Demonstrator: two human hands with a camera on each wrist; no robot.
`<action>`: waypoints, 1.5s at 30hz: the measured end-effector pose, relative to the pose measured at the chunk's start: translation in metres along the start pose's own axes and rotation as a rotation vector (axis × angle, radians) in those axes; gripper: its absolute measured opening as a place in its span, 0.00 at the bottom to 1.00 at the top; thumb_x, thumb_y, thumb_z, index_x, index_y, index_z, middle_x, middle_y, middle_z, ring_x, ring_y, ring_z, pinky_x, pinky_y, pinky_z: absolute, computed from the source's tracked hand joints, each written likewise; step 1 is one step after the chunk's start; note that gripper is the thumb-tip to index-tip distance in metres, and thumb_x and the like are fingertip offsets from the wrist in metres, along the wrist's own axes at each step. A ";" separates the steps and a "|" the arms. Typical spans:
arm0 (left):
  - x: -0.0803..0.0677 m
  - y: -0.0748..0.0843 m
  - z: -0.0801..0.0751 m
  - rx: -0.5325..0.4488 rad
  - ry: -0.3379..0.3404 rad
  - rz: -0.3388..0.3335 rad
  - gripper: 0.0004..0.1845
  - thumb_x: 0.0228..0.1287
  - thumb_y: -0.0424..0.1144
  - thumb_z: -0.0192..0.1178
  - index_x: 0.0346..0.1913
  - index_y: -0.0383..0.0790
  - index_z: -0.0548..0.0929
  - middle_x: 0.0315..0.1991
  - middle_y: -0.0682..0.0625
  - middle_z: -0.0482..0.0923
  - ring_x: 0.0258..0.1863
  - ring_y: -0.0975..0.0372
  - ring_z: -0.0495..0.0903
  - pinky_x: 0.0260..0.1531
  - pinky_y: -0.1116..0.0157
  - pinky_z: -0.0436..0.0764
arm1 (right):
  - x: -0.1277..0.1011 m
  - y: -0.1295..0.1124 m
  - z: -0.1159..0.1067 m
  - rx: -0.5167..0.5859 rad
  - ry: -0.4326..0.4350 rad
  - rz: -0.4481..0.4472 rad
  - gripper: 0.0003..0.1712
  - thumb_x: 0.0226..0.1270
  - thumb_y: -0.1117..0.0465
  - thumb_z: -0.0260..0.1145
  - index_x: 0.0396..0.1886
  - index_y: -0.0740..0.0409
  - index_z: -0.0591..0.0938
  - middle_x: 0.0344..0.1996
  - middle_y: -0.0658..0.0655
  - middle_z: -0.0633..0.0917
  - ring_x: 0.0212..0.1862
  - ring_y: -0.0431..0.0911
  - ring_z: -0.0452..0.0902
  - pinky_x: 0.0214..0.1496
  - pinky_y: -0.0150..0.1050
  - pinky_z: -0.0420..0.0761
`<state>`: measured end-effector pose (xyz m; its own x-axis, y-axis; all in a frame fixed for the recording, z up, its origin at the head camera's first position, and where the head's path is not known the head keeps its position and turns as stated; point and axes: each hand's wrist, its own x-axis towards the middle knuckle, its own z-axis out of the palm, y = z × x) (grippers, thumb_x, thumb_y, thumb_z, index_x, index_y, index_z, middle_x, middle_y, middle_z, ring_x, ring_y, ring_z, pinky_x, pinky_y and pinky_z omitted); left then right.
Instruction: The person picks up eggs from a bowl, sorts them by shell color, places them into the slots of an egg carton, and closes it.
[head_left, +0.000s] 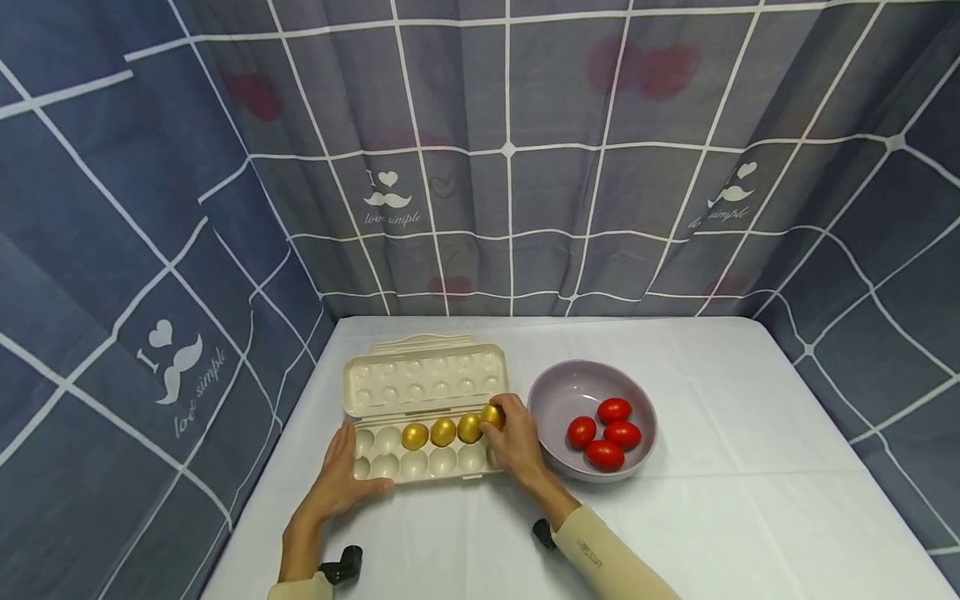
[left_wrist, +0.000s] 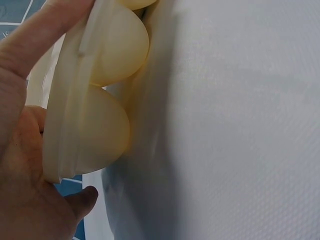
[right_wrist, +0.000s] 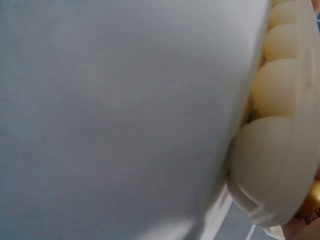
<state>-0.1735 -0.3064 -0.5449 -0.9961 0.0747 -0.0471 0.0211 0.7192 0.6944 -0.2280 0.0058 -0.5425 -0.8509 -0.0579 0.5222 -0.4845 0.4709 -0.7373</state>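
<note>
Plainly, the right hand (head_left: 519,440) pinches one gold egg (head_left: 492,415) at its fingertips.

The egg carton (head_left: 412,467) lies on the tablecloth (head_left: 735,533), its lid (head_left: 427,373) at the back; three eggs (head_left: 443,432) sit in its rear row, a fourth egg (head_left: 491,416) at that row's right end in the right hand (head_left: 520,442). The left hand (head_left: 343,473) touches the carton's left end. Right of the carton stands a bowl (head_left: 552,408) with four more eggs (head_left: 582,432) in it, and behind the carton hangs a curtain (head_left: 472,192).
</note>
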 end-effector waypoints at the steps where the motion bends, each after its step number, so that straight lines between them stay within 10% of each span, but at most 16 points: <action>1: 0.000 0.000 0.000 0.000 0.000 0.002 0.73 0.42 0.54 0.79 0.75 0.23 0.36 0.76 0.30 0.28 0.74 0.37 0.29 0.68 0.38 0.39 | -0.001 0.001 0.002 -0.015 -0.006 0.011 0.21 0.47 0.75 0.77 0.42 0.64 0.80 0.42 0.58 0.82 0.44 0.51 0.80 0.48 0.47 0.80; 26: 0.000 0.000 0.002 -0.006 0.006 0.018 0.73 0.42 0.53 0.79 0.75 0.22 0.36 0.76 0.28 0.28 0.74 0.36 0.29 0.68 0.37 0.39 | -0.007 0.008 0.006 -0.307 -0.134 -0.072 0.18 0.49 0.74 0.74 0.40 0.62 0.79 0.36 0.54 0.78 0.37 0.48 0.75 0.41 0.45 0.77; 45: -0.001 -0.001 0.000 -0.014 0.011 0.031 0.74 0.42 0.54 0.79 0.75 0.23 0.35 0.76 0.29 0.27 0.74 0.36 0.29 0.68 0.36 0.39 | -0.011 0.004 -0.006 -0.072 -0.176 -0.011 0.24 0.53 0.69 0.73 0.52 0.64 0.81 0.47 0.60 0.84 0.48 0.50 0.80 0.53 0.47 0.79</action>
<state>-0.1727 -0.3066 -0.5456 -0.9959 0.0893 -0.0176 0.0509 0.7070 0.7053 -0.2196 0.0135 -0.5491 -0.8713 -0.2134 0.4419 -0.4832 0.5307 -0.6964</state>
